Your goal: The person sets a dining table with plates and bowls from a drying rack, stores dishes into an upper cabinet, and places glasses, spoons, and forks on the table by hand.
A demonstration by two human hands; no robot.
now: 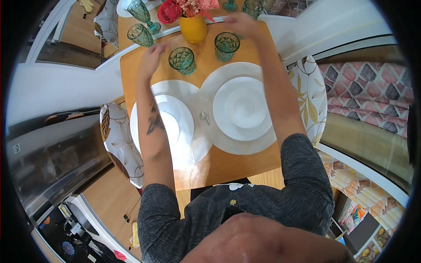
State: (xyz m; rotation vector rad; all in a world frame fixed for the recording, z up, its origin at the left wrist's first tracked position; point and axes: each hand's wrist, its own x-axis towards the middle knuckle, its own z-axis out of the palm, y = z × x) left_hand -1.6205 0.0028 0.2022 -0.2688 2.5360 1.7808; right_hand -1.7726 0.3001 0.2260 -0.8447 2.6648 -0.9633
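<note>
My left hand [152, 60] is at the back left corner of the table, closed at the lower part of a green goblet [139, 34]; its stem is hidden behind my fingers. At the back right, my right hand [242, 25], slightly blurred, closes around the stem of another green goblet [253, 8], whose bowl shows above it. Between my arms stand two green tumblers, the left tumbler [182, 60] and the right tumbler [227, 46]. Nearer to me are a left stack of white plates [182, 116] and a right plate [221, 120] with a bowl [247, 107] on it.
A yellow vase [193, 30] with flowers stands at the mirror [79, 35] behind the wooden table [219, 171]. Round placemats [208, 87] lie under the plates. A small spoon [205, 117] lies between the settings. Patterned chairs [120, 144] flank the table.
</note>
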